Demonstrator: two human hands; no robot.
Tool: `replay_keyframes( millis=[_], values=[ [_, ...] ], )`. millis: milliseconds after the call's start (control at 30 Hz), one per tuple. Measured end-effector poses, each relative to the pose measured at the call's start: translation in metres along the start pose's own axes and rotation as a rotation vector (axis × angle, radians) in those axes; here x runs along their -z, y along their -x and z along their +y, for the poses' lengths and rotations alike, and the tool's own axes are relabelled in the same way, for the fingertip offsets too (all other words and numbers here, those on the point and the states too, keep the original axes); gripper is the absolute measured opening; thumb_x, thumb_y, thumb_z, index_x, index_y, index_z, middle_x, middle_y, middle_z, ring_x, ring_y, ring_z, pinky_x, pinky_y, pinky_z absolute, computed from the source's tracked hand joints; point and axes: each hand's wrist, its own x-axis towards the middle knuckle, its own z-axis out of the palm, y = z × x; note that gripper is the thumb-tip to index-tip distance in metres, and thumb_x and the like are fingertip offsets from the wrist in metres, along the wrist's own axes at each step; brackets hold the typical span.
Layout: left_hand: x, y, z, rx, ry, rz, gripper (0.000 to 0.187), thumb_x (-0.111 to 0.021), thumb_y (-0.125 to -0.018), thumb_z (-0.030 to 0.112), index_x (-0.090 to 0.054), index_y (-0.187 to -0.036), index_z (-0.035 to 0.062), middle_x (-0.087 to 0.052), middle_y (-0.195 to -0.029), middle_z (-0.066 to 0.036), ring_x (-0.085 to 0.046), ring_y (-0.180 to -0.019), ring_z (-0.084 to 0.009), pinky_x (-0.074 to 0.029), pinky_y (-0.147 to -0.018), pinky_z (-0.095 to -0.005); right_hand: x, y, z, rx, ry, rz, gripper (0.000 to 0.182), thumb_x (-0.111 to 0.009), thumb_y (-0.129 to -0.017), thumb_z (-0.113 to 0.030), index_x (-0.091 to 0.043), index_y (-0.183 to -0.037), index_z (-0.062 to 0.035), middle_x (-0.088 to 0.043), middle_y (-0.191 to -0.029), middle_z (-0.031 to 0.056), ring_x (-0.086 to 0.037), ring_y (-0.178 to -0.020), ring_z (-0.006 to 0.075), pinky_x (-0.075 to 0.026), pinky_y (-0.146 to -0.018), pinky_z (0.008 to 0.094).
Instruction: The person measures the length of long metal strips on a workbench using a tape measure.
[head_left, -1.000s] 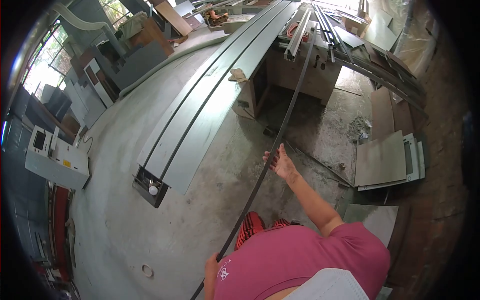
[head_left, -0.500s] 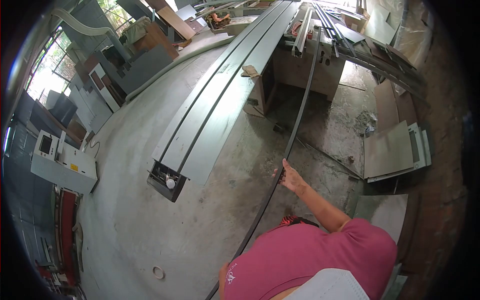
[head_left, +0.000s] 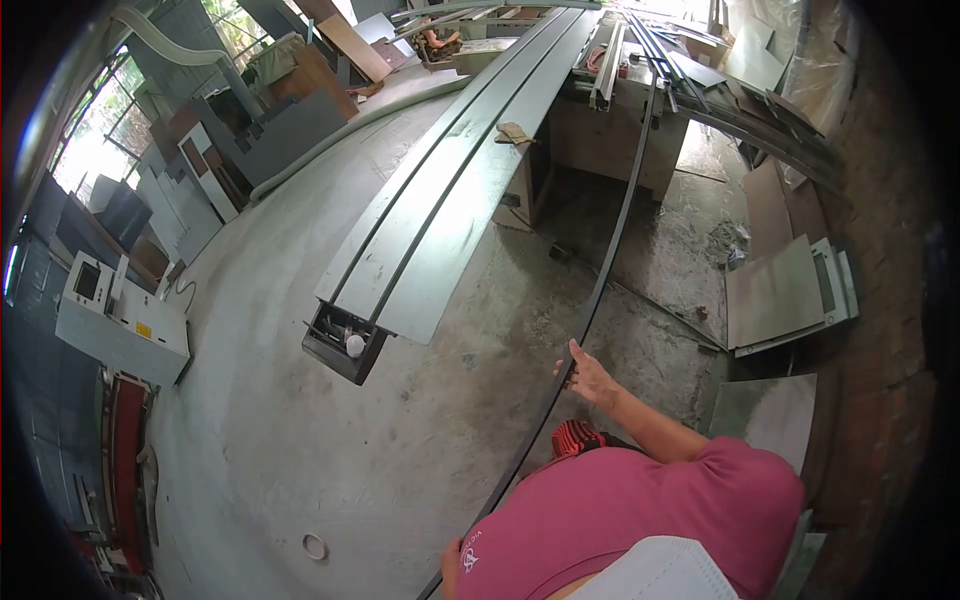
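Note:
A long, thin dark bar [head_left: 613, 255] runs from beside my body up to the machine at the back, bending slightly along its length. Fingers of my right hand [head_left: 590, 378] are wrapped around its middle, with the thumb along its upper side. Low at my left side, my left hand [head_left: 451, 568] is at the near part of the same bar; my shirt hides much of this hand, but it appears closed on the bar. Left of the bar lies a long, grooved metal sliding table [head_left: 440, 240], with a small tan piece [head_left: 513, 133] on its edge.
Under the sliding table stands a machine cabinet [head_left: 610, 150]. A white control box [head_left: 130, 325] is at the left. Panels [head_left: 780, 305] lean at the right, and more long bars [head_left: 665, 60] lie at the back. A ring-shaped roll [head_left: 315, 546] lies on the floor.
My right hand has moved slightly down and right in view, together with the bar. The bar's far part has shifted right, and the view has turned a little.

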Motion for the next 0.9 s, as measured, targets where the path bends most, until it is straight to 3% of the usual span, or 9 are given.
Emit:
replay_keyframes(
  millis=[33, 400, 900],
  values=[
    [-0.005, 0.0, -0.013, 0.003, -0.002, 0.024, 0.033, -0.064, -0.077, 0.036, -0.061, -0.084, 0.004, -0.062, -0.073, -0.013, -0.059, -0.068, -0.032, -0.045, -0.064, -0.0405, -0.001, 0.001, 0.004, -0.001, 0.002, -0.002, 0.071, -0.058, -0.078, -0.06, -0.037, -0.119, -0.006, -0.047, -0.106, 0.0118, -0.052, -0.099, 0.0273, -0.044, -0.083, 0.0446],
    [-0.006, 0.014, -0.067, 0.017, -0.019, 0.002, 0.035, -0.059, -0.08, 0.037, -0.058, -0.095, 0.0058, -0.062, -0.082, -0.016, -0.058, -0.078, -0.0337, -0.045, -0.069, -0.0413, -0.01, 0.025, 0.044, -0.031, 0.027, -0.024, 0.062, -0.055, -0.081, -0.058, -0.038, -0.117, -0.0105, -0.051, -0.1, 0.0053, -0.054, -0.093, 0.0214, -0.045, -0.081, 0.0395],
    [-0.001, 0.043, -0.101, 0.076, -0.044, -0.036, 0.04, -0.051, -0.086, 0.039, -0.054, -0.112, 0.0085, -0.061, -0.096, -0.019, -0.057, -0.093, -0.0363, -0.044, -0.077, -0.0425, -0.032, 0.032, 0.065, -0.089, 0.098, -0.096, 0.072, -0.055, -0.081, -0.059, -0.03, -0.127, -0.0086, -0.048, -0.107, 0.008, -0.052, -0.099, 0.0234, -0.043, -0.087, 0.0426]
  ],
)
